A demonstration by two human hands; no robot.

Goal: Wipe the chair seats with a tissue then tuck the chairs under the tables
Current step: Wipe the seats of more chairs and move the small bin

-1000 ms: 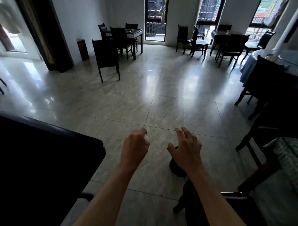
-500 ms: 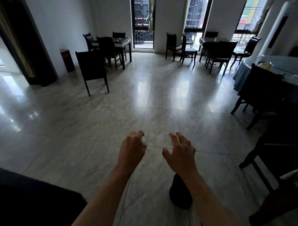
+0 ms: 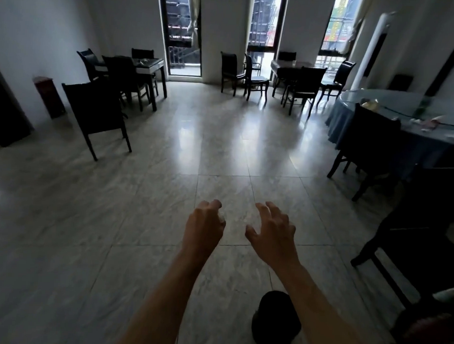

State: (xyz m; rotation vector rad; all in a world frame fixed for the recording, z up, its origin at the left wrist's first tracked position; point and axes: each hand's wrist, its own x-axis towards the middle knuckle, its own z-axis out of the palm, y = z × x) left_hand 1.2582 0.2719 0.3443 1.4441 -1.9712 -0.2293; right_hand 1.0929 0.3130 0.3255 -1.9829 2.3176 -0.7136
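Observation:
Both my hands are held out over the bare tiled floor, touching no furniture. My left hand (image 3: 204, 226) is curled, and a small pale bit of tissue (image 3: 221, 216) shows at its fingers. My right hand (image 3: 272, 232) is beside it with fingers spread and loosely bent, holding nothing. A dark chair (image 3: 96, 111) stands by itself at the left, away from the square table (image 3: 148, 63). Two more dark chairs (image 3: 231, 70) stand apart near the middle window.
A second square table (image 3: 290, 65) with chairs is at the back right. A round table with a blue cloth (image 3: 395, 106) and a chair (image 3: 373, 141) fill the right. A dark chair (image 3: 426, 232) is close on my right, a black round bin (image 3: 276, 319) near my feet.
The view has moved forward into the room, and the dark table at lower left has dropped out of sight. My hands keep the same pose in front of me.

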